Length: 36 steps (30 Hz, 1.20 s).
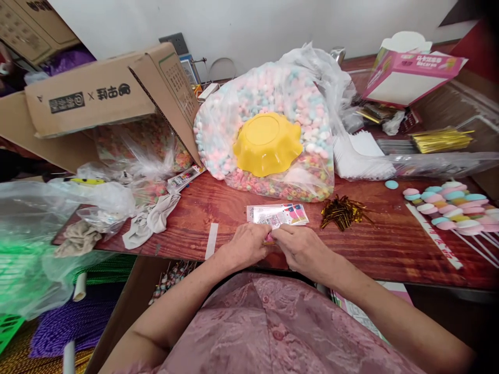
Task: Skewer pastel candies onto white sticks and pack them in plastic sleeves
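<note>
My left hand (251, 243) and my right hand (300, 246) meet at the front edge of the table, with the fingers of both pinched closed. Between the fingertips shows a small pink and orange bit of something, mostly hidden, so its kind cannot be told. Just beyond my knuckles lie flat printed plastic bags (295, 214), white with coloured print. A bunch of gold twist ties (343, 212) sits to the right of them. Behind the bags, a yellow wavy-rimmed bowl (268, 143) lies upside down on a big clear bag of pastel marshmallows (218, 124).
Marshmallow sticks (463, 208) lie at the right, near a plastic tray (440, 165) with gold strips. Open cardboard box (105, 98) and crumpled gloves (152, 221) occupy the left. A pink carton (409, 78) stands at the back right. A tape strip (211, 240) marks the table edge.
</note>
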### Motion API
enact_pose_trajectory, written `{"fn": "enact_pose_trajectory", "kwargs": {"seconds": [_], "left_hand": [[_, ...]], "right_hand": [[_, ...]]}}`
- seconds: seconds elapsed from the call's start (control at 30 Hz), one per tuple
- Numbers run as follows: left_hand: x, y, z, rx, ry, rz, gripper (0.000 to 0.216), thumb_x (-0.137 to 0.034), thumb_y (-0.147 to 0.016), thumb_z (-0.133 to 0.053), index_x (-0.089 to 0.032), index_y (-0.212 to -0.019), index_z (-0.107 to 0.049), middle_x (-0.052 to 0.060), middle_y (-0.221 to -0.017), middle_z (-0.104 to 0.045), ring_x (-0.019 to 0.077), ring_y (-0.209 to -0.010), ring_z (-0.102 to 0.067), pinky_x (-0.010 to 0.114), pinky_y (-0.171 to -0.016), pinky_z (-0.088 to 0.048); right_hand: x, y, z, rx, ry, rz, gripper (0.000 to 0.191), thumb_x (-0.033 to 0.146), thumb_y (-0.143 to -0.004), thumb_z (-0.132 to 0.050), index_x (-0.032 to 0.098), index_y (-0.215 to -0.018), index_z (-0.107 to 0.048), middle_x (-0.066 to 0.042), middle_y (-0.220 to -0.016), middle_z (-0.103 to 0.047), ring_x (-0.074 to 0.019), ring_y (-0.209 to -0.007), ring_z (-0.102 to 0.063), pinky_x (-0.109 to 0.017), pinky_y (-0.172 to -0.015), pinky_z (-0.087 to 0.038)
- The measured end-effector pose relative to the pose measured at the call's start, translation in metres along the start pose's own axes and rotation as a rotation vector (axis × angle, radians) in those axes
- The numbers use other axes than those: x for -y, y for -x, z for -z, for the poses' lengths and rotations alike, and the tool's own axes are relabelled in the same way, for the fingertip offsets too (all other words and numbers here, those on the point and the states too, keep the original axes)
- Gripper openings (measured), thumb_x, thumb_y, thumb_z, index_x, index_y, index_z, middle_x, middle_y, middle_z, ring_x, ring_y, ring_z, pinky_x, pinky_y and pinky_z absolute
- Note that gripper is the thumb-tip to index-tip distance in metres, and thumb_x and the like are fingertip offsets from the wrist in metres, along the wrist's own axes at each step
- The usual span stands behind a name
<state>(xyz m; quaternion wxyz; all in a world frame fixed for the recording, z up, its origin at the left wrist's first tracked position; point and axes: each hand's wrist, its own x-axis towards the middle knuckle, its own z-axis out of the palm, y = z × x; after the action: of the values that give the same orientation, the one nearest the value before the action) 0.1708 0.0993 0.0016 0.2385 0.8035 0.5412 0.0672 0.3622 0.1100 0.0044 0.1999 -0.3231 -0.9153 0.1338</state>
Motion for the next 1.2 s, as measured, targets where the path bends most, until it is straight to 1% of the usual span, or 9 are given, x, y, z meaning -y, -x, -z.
{"fn": "enact_pose_trajectory", "kwargs": {"seconds": [0.17,0.33,0.4,0.53,0.7,0.87,0.93,1.03,1.2], "left_hand": [[0.005,0.001,0.003,-0.037,0.245,-0.041,0.026,-0.043,-0.085,-0.064,-0.017,-0.081,-0.063,0.001,-0.074,-0.065,0.0159,-0.068,-0.057,0.025,-0.062,-0.038],[-0.006,-0.006,-0.006,0.009,0.546,-0.16,0.02,-0.023,-0.088,-0.053,-0.015,-0.073,-0.064,-0.003,-0.07,-0.062,0.0123,-0.069,-0.054,0.022,-0.063,-0.04],[-0.006,-0.005,0.0,0.039,0.716,-0.153,0.012,-0.026,-0.084,-0.062,-0.015,-0.085,-0.068,-0.001,-0.08,-0.065,0.013,-0.075,-0.057,0.023,-0.068,-0.043],[0.005,0.004,0.024,0.192,1.065,-0.045,0.059,-0.045,-0.073,-0.077,-0.021,-0.125,-0.061,0.003,-0.094,-0.068,0.0131,-0.077,-0.061,0.022,-0.064,-0.045],[0.014,0.011,0.02,0.427,1.297,0.215,0.051,-0.06,-0.073,-0.072,-0.01,-0.085,-0.069,0.007,-0.069,-0.066,0.0068,-0.043,-0.048,0.02,-0.04,-0.036],[-0.001,0.006,-0.002,0.066,1.448,0.334,0.048,-0.054,-0.06,-0.082,-0.011,-0.065,-0.061,0.001,-0.052,-0.058,0.0052,-0.038,-0.044,0.017,-0.035,-0.03],[-0.005,0.003,-0.004,-0.075,1.464,0.335,0.047,-0.054,-0.063,-0.08,-0.012,-0.065,-0.061,-0.002,-0.05,-0.055,0.0038,-0.036,-0.041,0.016,-0.035,-0.027],[-0.006,0.0,-0.004,-0.238,1.429,0.335,0.046,-0.057,-0.068,-0.075,-0.014,-0.067,-0.059,-0.004,-0.049,-0.052,0.0023,-0.034,-0.036,0.015,-0.034,-0.024],[-0.006,-0.001,-0.012,-0.186,1.323,0.316,0.05,-0.063,-0.073,-0.067,-0.015,-0.067,-0.054,-0.008,-0.047,-0.042,0.0022,-0.034,-0.03,0.016,-0.034,-0.02]], "right_hand": [[-0.009,-0.001,0.015,-0.14,-0.07,0.052,0.023,0.009,-0.09,-0.043,0.017,-0.077,-0.059,-0.002,-0.069,-0.057,-0.0131,-0.063,-0.05,-0.025,-0.059,-0.034],[-0.001,-0.011,0.013,-0.172,-0.065,0.174,0.024,0.002,-0.08,-0.039,0.016,-0.072,-0.058,-0.002,-0.064,-0.054,-0.0123,-0.057,-0.044,-0.026,-0.055,-0.029],[-0.005,-0.014,0.016,-0.15,-0.132,0.182,0.024,0.004,-0.084,-0.041,0.016,-0.075,-0.06,-0.001,-0.064,-0.057,-0.0115,-0.057,-0.046,-0.024,-0.056,-0.03],[-0.023,-0.014,0.03,-0.11,-0.322,0.114,0.02,0.014,-0.094,-0.049,0.016,-0.082,-0.064,0.0,-0.069,-0.065,-0.0101,-0.062,-0.056,-0.021,-0.061,-0.038],[-0.03,-0.019,0.034,-0.139,-0.374,0.17,0.021,0.017,-0.095,-0.049,0.016,-0.083,-0.066,-0.001,-0.07,-0.067,-0.0105,-0.065,-0.059,-0.021,-0.062,-0.041],[-0.027,-0.031,0.012,-0.279,-0.368,0.127,0.021,0.017,-0.093,-0.049,0.017,-0.081,-0.066,-0.002,-0.07,-0.064,-0.012,-0.064,-0.057,-0.024,-0.062,-0.043],[-0.024,-0.031,0.002,-0.37,-0.473,-0.002,0.016,0.02,-0.092,-0.052,0.019,-0.099,-0.067,-0.003,-0.083,-0.067,-0.0131,-0.069,-0.059,-0.025,-0.064,-0.046],[-0.013,-0.025,-0.014,-0.482,-0.729,-0.273,0.036,0.029,-0.091,-0.057,0.023,-0.126,-0.056,-0.005,-0.099,-0.067,-0.0134,-0.07,-0.06,-0.026,-0.061,-0.048],[0.007,-0.016,-0.036,-0.498,-0.683,-0.348,0.015,0.025,-0.088,-0.06,0.02,-0.074,-0.061,0.001,-0.069,-0.059,-0.0125,-0.063,-0.054,-0.025,-0.059,-0.043]]}}
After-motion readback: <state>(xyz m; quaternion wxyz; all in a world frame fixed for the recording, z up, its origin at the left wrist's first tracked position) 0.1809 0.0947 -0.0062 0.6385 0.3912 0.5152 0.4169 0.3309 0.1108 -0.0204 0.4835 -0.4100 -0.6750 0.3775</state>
